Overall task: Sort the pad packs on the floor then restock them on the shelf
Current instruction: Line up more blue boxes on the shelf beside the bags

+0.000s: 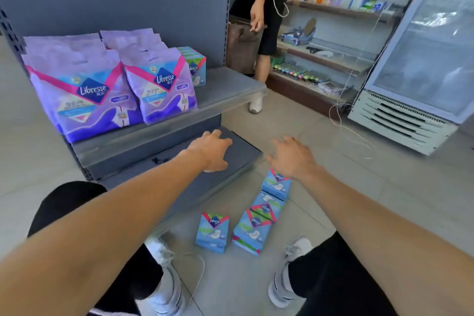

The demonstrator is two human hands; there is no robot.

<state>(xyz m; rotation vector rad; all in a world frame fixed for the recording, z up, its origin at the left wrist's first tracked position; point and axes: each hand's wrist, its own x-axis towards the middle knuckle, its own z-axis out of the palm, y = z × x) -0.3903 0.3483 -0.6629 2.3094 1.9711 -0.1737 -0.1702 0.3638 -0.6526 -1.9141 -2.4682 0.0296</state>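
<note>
Hands both reached forward, empty. Left hand (pixel 211 150) hovered over the dark lower shelf (pixel 225 161), fingers loosely spread; right hand (pixel 291 155) hung open above the floor (pixel 333 187), fingers relaxed, holding nothing. Four blue pad packs (pixel 252 215) lay on the floor near the shelf's right corner, three touching in a row, one just left of them. Purple packs (pixel 102 84) and more blue packs (pixel 196 65) stood on the upper shelf (pixel 223 95), far left.
</note>
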